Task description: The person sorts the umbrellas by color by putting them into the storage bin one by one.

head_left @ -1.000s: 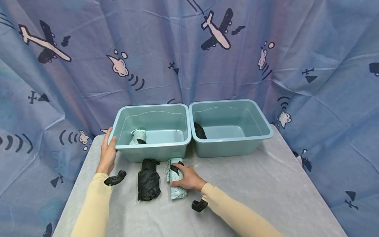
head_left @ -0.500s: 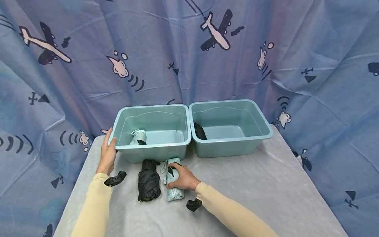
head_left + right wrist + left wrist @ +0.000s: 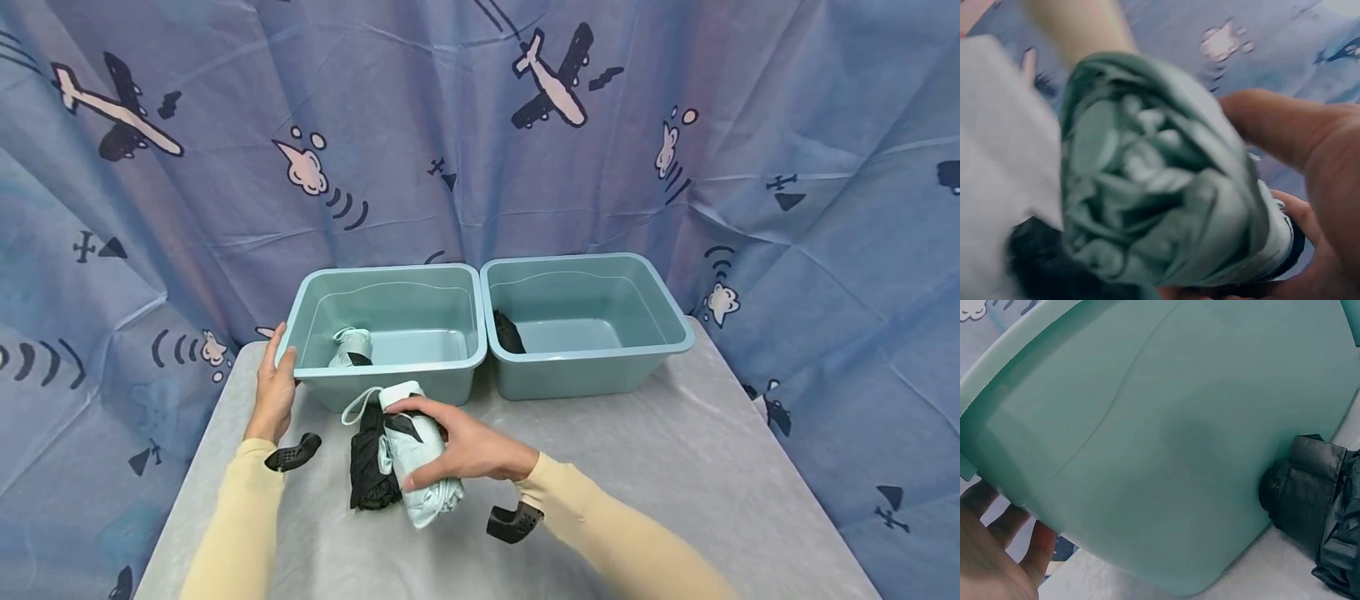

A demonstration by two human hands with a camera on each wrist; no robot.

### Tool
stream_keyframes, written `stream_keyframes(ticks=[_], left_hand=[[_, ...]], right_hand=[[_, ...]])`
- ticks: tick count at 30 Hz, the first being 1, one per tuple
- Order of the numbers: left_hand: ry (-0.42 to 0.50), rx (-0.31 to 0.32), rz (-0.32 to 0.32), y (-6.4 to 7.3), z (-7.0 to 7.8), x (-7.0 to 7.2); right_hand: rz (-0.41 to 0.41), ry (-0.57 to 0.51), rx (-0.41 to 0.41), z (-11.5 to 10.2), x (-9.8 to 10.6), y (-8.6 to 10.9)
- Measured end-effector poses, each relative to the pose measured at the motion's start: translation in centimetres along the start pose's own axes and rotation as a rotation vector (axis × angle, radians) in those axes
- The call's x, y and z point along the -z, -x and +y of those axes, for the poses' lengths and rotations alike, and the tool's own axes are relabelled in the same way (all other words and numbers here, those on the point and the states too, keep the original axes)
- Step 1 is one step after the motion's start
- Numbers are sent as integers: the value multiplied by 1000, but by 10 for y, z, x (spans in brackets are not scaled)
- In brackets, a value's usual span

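My right hand (image 3: 476, 442) grips a folded mint umbrella (image 3: 412, 454) across its middle, thumb on the near side. Its white wrist strap loops out to the left. In the right wrist view the gathered folds of the umbrella (image 3: 1147, 181) face the camera. Partly hidden behind it, a folded black umbrella (image 3: 367, 475) lies on the table. My left hand (image 3: 272, 396) rests against the left corner of the left mint bin (image 3: 397, 380), fingers extended along its side. That bin contains another mint umbrella (image 3: 352, 346).
Beside the left bin stands a second mint bin (image 3: 585, 379) with a dark folded item (image 3: 508, 333) at its left end. Both bins stand at the back of the grey-covered table (image 3: 637, 475). A blue patterned curtain (image 3: 480, 125) hangs behind.
My right hand has picked up the mint umbrella and carried it left and toward the camera, so that it overlaps the black umbrella. The left hand stays at the bin.
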State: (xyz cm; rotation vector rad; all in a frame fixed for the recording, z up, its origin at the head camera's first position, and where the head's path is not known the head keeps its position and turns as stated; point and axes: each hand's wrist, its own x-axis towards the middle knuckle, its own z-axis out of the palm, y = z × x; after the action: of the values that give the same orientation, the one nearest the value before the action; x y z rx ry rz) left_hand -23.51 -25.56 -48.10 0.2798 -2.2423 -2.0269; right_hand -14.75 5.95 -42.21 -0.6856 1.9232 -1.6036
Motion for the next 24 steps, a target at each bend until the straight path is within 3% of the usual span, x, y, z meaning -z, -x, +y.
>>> stream_keyframes(ticks=[3, 7, 11, 17, 24], left_hand=[[1, 2, -3, 0, 1, -1], [11, 6, -5, 0, 2, -1], [10, 8, -2, 1, 2, 0], [11, 12, 0, 1, 1, -1], [-7, 6, 3, 1, 0, -2]], right_hand=[[-3, -102, 35, -26, 12, -13], [71, -154, 63, -54, 32, -43], [178, -111, 65, -68, 50, -82], [274, -111, -38, -58, 64, -134], [328, -214, -162, -27, 65, -171]])
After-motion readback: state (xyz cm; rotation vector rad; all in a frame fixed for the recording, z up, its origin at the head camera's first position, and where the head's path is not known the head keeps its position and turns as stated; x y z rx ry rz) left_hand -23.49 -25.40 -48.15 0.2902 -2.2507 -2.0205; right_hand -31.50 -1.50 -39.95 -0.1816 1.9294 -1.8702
